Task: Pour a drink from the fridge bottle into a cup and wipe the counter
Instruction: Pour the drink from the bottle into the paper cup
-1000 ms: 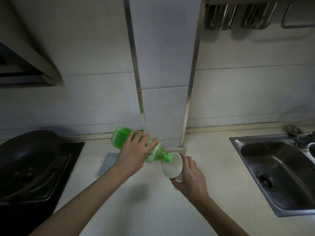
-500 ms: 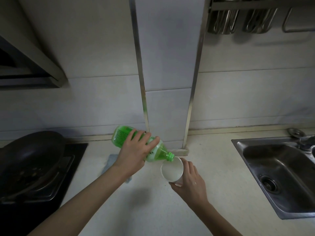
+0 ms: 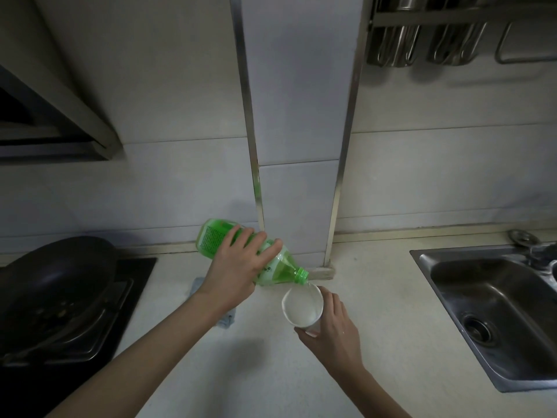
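Observation:
A green plastic bottle (image 3: 280, 268) with no cap lies tilted, its mouth down to the right over a white paper cup (image 3: 301, 306). My left hand (image 3: 238, 263) grips the bottle round its middle. A thin stream of liquid runs from the mouth into the cup. My right hand (image 3: 331, 330) holds the cup from its right side and keeps it tilted toward the bottle, just above the pale counter (image 3: 391, 312). A grey-blue cloth (image 3: 224, 319) lies on the counter, mostly hidden under my left forearm.
A black pan (image 3: 57, 276) sits on the stove (image 3: 90, 342) at the left. A steel sink (image 3: 494, 309) with a tap (image 3: 542, 251) is set into the counter at the right. A tiled column with metal trim (image 3: 295, 146) rises behind the bottle. Utensils hang on a rack (image 3: 422, 40) at the upper right.
The bottle's mouth has dipped a little lower over the cup and liquid now flows. Both hands keep their holds. The camera view has tilted slightly.

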